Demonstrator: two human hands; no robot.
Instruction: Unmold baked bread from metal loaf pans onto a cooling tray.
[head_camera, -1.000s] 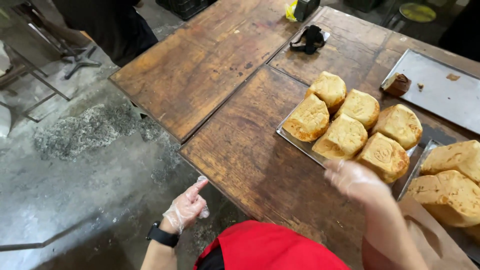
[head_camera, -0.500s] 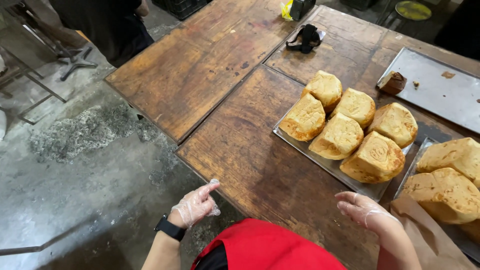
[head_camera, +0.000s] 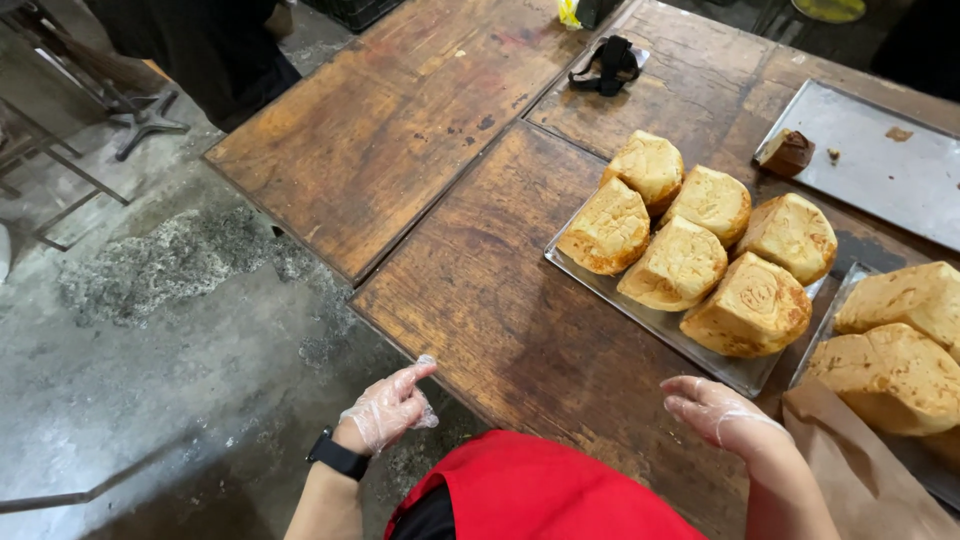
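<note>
Head view. Left hand (head_camera: 388, 408): clear glove, loosely curled, empty, hanging off the surface (head_camera: 420, 170) edge above the floor (head_camera: 150, 350). Right hand (head_camera: 715, 410): gloved, open, empty, just short of the steel tray (head_camera: 660, 322). Tray holds six golden loaves (head_camera: 680, 265), untouched. Brown paper bag (head_camera: 860, 470) lies at the right, no loaf seen in it; any bagging appears still undone. Second tray of loaves (head_camera: 900, 340) adjacent.

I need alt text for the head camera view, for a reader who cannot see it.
A person in a red top holds both gloved hands, left hand and right hand, empty above the edge of a worn wooden table. Beyond the right hand, a metal tray carries five golden bread loaves.
</note>
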